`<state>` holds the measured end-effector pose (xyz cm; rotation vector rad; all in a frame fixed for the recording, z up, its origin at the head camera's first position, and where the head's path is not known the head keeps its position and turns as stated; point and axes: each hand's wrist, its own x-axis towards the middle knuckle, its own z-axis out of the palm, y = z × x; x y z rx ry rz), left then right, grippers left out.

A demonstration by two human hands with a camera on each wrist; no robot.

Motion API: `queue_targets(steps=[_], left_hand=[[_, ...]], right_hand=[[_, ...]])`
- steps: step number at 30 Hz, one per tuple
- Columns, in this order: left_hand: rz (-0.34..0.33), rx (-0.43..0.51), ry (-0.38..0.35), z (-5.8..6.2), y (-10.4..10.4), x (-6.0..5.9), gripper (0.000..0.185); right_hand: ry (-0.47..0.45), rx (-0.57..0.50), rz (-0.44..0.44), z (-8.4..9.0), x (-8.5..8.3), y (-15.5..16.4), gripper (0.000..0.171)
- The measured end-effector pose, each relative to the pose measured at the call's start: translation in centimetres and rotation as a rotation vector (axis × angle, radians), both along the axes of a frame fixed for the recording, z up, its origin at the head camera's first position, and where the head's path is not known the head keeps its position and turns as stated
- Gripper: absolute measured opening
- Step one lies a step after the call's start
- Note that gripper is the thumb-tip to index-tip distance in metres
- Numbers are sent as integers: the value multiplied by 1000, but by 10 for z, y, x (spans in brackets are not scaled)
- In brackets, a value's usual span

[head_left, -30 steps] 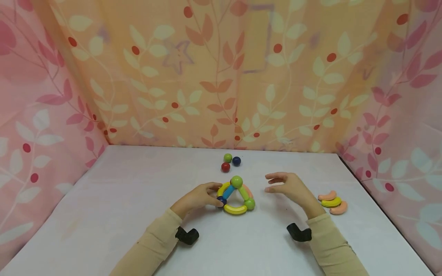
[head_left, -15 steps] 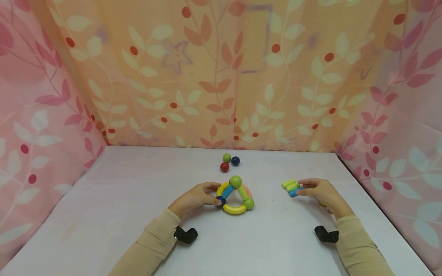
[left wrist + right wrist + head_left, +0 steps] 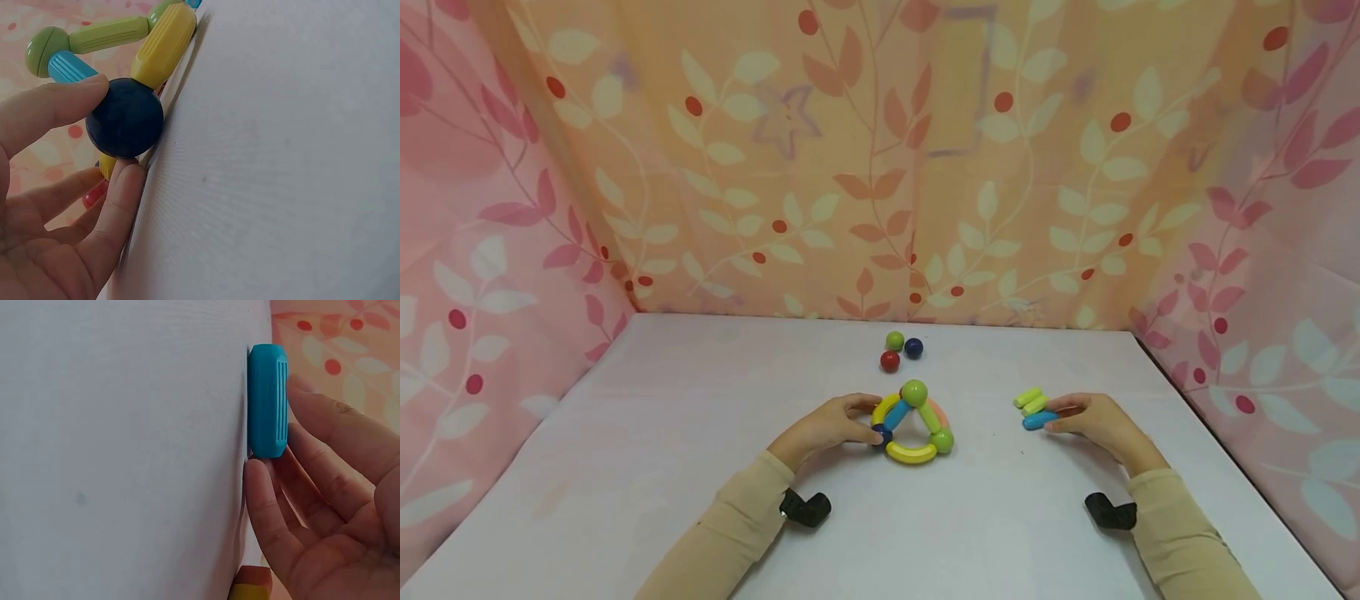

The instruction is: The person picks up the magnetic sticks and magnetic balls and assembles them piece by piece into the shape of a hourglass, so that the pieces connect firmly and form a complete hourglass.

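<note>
My left hand (image 3: pixel 827 429) pinches the dark blue ball (image 3: pixel 125 119) at the left corner of a toy frame of magnetic sticks and balls. Its green top ball (image 3: pixel 913 392) stands highest, joined by a blue and a green stick, with a yellow curved stick (image 3: pixel 912 454) along the front. To the right, my right hand (image 3: pixel 1093 429) holds a short blue magnetic stick (image 3: pixel 267 400) by one end between thumb and fingers, low at the tabletop. Two light green sticks (image 3: pixel 1030 401) lie just beyond it.
Three loose balls, green, dark blue and red (image 3: pixel 890 361), lie behind the frame. In the right wrist view, orange and yellow pieces (image 3: pixel 252 584) show at the bottom edge; the head view hides them behind my right hand. Floral cloth (image 3: pixel 880 167) surrounds the white table (image 3: pixel 625 467).
My right hand has moved right to the loose sticks, then taken hold of the blue one, shifting it slightly left and away from the green ones. My left hand keeps its place on the frame.
</note>
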<state>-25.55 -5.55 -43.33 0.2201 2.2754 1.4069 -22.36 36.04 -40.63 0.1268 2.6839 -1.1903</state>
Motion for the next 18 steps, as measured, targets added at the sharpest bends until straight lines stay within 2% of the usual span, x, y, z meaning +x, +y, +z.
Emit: queue_targets(steps=[5, 12, 16, 18], left_hand=[[6, 0, -3, 2, 0, 1, 66], [12, 10, -15, 4, 1, 0, 66], [15, 13, -25, 2, 1, 2, 66], [19, 11, -26, 1, -1, 2, 66]], right_hand=[[8, 99, 21, 3, -3, -3, 56], [38, 172, 83, 7, -9, -14, 45], [21, 218, 131, 10, -10, -23, 39], [10, 204, 159, 10, -9, -29, 38]])
